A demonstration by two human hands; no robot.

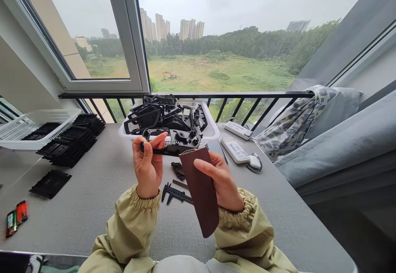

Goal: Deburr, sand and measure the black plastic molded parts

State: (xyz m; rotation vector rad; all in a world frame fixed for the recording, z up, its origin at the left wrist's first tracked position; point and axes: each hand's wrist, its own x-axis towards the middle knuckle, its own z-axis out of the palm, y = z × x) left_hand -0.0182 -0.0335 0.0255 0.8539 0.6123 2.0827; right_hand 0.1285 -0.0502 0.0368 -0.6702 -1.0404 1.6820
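My left hand (148, 165) pinches the left end of a black plastic part (163, 150) between thumb and fingers. This long part is held level above the table and stretches right, toward the other hand. In my right hand (224, 178) is a folded dark brown sheet, seemingly sandpaper (201, 194), with the thumb flat on its face. Its top edge meets or overlaps the right end of the black part; whether they touch I cannot tell. Below the hands lie a black caliper (177, 194), a thin flat strip (180, 183) and a small dark crumpled piece (177, 169).
A white basket (213, 130) heaped with black plastic parts (163, 112) stands behind my hands. Leftward are stacked black panels (71, 141), another white basket (18, 126) and two lighters (17, 217). White adapter-like boxes (235, 150) lie right, near a grey curtain (328, 141).
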